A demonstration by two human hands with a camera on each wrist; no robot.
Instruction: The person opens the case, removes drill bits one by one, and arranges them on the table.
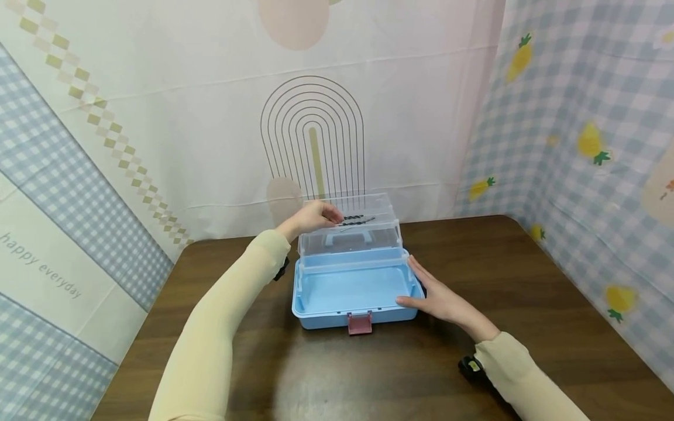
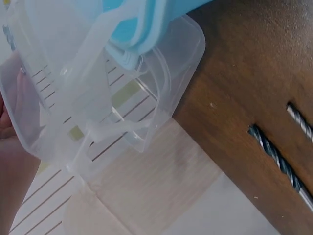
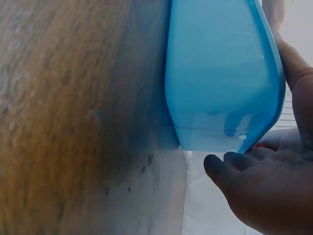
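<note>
Drill bits of dark, spiral-fluted metal show just above the centre of the head view, at the fingertips of my left hand, seemingly within the stepped clear plastic trays. My left grip is bent at the fingers there, but I cannot tell whether it pinches a bit or merely touches one. My right hand, right of centre, is spread with the thumb at the front rim and the fingers along the right end of the light-blue plastic toolbox; that grip is not closed, and I take it to be steadying the box. The toolbox sits mid-frame on the dark brown wooden surface, its trays raised and its dusty-pink latch unfastened. I judge the work partway: the box is unfolded and some bits seem to be at the trays, while a thick dark bit and a shorter silvery bit lie apart on the surface, at the right of the left wrist view. Putting those two away and folding the box shut look undone.
</note>
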